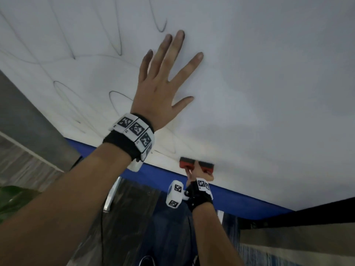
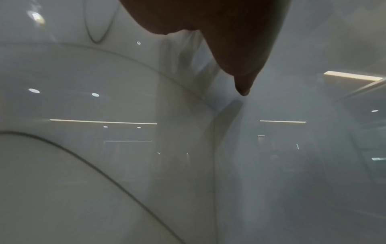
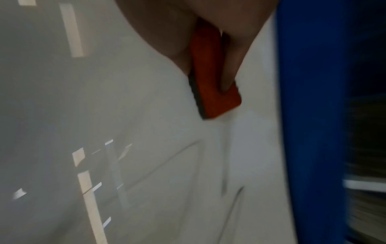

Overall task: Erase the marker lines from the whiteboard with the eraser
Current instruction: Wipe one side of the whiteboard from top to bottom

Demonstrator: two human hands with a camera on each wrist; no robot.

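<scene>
The whiteboard (image 1: 259, 83) fills the upper head view, with thin looping marker lines (image 1: 115, 31) over its left part and fainter ones near the lower edge. My left hand (image 1: 163, 83) lies flat on the board, fingers spread and straight. In the left wrist view its thumb (image 2: 242, 79) touches the glossy board (image 2: 292, 165) beside a curved marker line (image 2: 100, 171). My right hand (image 1: 197, 173) grips the red eraser (image 1: 196, 164) with its dark felt against the board near the bottom edge. The right wrist view shows the fingers (image 3: 231, 66) round the eraser (image 3: 213, 85), blurred.
A blue frame (image 1: 240, 194) runs along the board's bottom edge, also seen in the right wrist view as a blue frame (image 3: 313, 115). A grey wall (image 1: 28, 121) stands left of the board. Below lie dark flooring (image 1: 134, 208) and a dark ledge (image 1: 307, 214) at right.
</scene>
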